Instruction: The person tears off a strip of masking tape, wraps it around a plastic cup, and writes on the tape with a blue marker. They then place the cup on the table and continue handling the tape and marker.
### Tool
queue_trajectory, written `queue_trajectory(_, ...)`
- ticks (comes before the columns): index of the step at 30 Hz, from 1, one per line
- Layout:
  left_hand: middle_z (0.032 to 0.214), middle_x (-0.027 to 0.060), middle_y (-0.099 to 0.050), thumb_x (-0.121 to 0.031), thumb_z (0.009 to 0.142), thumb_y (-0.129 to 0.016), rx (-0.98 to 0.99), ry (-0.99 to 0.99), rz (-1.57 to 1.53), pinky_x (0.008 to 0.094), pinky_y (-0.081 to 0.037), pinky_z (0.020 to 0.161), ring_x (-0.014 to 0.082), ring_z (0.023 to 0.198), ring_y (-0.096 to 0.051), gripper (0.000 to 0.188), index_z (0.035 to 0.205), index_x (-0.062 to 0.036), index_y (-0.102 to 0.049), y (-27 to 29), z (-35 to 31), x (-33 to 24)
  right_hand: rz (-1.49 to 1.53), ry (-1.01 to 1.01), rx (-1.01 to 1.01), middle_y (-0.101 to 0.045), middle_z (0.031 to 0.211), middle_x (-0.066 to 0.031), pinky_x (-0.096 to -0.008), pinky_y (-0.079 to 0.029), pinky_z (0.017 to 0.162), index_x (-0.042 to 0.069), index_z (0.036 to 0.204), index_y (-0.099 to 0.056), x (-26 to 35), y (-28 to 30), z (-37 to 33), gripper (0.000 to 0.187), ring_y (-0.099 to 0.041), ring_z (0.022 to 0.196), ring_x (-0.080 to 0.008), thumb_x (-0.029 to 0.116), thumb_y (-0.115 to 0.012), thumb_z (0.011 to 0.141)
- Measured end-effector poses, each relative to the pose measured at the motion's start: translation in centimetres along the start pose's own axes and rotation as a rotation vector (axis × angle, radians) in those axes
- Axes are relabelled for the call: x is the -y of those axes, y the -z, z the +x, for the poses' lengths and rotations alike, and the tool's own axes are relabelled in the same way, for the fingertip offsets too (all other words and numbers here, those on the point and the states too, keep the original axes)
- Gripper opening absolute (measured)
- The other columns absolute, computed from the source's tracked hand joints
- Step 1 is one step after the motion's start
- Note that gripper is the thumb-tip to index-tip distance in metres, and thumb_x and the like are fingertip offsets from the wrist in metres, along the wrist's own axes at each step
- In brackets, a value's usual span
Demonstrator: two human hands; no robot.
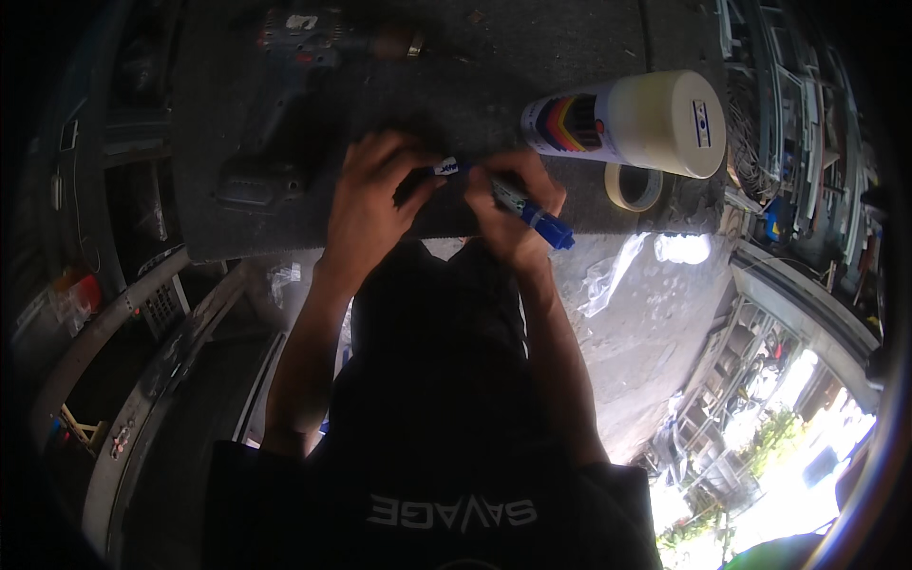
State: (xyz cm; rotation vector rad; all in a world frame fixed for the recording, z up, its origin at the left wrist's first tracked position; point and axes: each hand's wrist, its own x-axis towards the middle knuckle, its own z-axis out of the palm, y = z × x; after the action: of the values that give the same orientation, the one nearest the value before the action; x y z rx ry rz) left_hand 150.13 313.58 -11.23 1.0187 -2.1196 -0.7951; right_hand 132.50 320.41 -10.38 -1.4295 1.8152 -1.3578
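Observation:
Over the near edge of the dark table my two hands are close together. My left hand is closed, its thumb and fingers pinching a small white piece with dark marks. My right hand grips a blue-and-white marker, its blue end sticking out towards me on the right. The marker's other end lies by the white piece, mostly hidden by my fingers; I cannot tell whether they touch.
A cordless drill lies on the dark table, its battery end left of my left hand. Right of my hands are a large white bottle with a coloured label and a tape roll. Clear plastic scraps lie below.

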Motion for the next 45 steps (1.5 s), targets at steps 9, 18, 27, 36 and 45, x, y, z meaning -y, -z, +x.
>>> queue_trajectory(9,0.107,0.0052,-0.069,-0.011,0.082,-0.087,-0.015,0.008,-0.017,0.0429,-0.050,0.088,0.0280,0.103,-0.068,0.025,0.104,-0.0078,-0.075,-0.04,-0.14,0.06,0.027,-0.016,0.045,-0.074,0.082,-0.0091,-0.0290,-0.057,0.067,0.002,0.096,-0.070,0.04,0.30,-0.32,0.019,-0.073,0.073,-0.0131,0.005,-0.083,0.083)
queue_trajectory(18,0.107,0.0049,-0.069,-0.011,0.080,-0.088,-0.009,0.020,0.012,0.0420,-0.051,0.088,0.0273,0.102,-0.068,0.027,0.103,-0.0075,-0.076,-0.20,-0.19,0.14,0.012,-0.060,-0.001,-0.075,0.081,-0.0107,-0.0303,-0.058,0.066,0.003,0.096,-0.070,0.15,0.06,-0.36,0.020,-0.074,0.074,-0.0144,0.007,-0.084,0.084)
queue_trajectory(27,0.108,0.0055,-0.069,-0.009,0.078,-0.090,-0.023,0.021,0.022,0.0415,-0.053,0.086,0.0279,0.101,-0.068,0.029,0.103,-0.0075,-0.076,-0.39,-0.20,0.19,0.016,-0.036,0.049,-0.076,0.082,-0.0133,-0.0324,-0.059,0.067,0.003,0.095,-0.068,0.66,0.05,-0.29,0.019,-0.078,0.076,-0.0211,0.005,-0.083,0.084)
queue_trajectory(36,0.106,0.0068,-0.071,-0.003,0.076,-0.089,-0.033,0.019,0.049,0.0403,-0.055,0.085,0.0284,0.102,-0.070,0.032,0.104,-0.0080,-0.077,-0.45,-0.10,0.06,0.007,-0.022,0.012,-0.074,0.080,-0.0130,-0.0331,-0.059,0.065,0.003,0.097,-0.068,0.72,-0.30,-0.37,0.022,-0.078,0.074,-0.0231,0.006,-0.085,0.084)
queue_trajectory(45,0.107,0.0072,-0.070,-0.004,0.075,-0.089,-0.029,0.026,0.043,0.0408,-0.055,0.085,0.0296,0.102,-0.069,0.031,0.103,-0.0078,-0.077,-0.28,-0.10,-0.08,0.023,0.027,0.052,-0.073,0.078,-0.0132,-0.0343,-0.058,0.065,0.004,0.097,-0.067,0.52,-0.30,-0.40,0.023,-0.077,0.071,-0.0237,0.006,-0.085,0.084)
